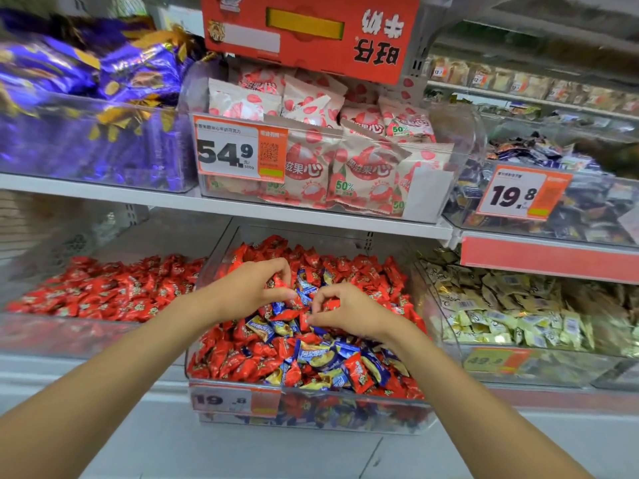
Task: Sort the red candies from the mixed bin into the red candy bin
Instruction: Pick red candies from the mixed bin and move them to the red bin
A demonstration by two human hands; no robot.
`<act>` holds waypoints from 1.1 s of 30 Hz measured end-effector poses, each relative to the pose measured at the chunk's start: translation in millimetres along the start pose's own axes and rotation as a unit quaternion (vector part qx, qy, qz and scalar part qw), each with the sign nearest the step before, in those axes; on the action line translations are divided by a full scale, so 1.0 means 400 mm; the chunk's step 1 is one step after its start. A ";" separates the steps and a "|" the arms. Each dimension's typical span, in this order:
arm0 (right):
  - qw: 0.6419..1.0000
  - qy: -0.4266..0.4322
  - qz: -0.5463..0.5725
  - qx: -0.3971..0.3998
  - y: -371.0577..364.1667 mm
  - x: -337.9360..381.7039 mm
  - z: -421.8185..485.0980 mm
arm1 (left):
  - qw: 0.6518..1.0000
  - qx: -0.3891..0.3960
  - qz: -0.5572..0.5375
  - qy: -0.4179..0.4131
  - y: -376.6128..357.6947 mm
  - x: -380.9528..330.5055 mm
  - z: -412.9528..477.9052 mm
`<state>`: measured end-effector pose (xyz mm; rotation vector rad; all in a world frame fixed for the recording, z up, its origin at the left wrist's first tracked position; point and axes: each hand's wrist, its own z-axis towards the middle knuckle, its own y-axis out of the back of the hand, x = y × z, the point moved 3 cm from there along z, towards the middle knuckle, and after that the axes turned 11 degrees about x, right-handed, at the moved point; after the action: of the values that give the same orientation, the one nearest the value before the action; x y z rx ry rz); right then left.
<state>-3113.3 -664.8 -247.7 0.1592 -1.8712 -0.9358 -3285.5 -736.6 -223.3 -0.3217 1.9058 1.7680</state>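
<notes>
Clear, glossy plastic on the bin [345, 418] at centre, its candies [242, 361] in shiny, crinkled film wrappers that catch the light. Upper left, purple wrappers [131, 70] gleam like metallic foil, while the white shelf [103, 191] looks smooth and matt. The price card [226, 150] is flat printed paper.

The upper shelf [138, 199] held, left to right: purple sweets [86, 98], pink-white packets [345, 160] behind a 54.9 tag [226, 152], and dark sweets [539, 150] behind a 19.8 tag [515, 193]. A red carton [311, 32] sat above the packets. Pale sweets [501, 312] lay at lower right.
</notes>
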 end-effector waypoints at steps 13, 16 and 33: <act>0.994 -0.034 0.077 -0.073 0.082 -0.040 -0.085 | 0.992 0.075 0.101 0.022 -0.031 -0.020 0.015; 0.995 -0.037 0.053 -0.075 0.073 -0.033 -0.080 | 0.998 0.019 0.052 0.019 -0.017 -0.013 0.013; 0.999 -0.008 0.039 -0.026 0.057 -0.003 -0.071 | 0.989 0.079 0.113 0.055 -0.042 -0.028 0.044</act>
<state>-3082.9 -663.9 -227.6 0.0471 -1.8535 -0.9328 -3264.2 -723.1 -232.1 -0.1524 2.2208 1.7567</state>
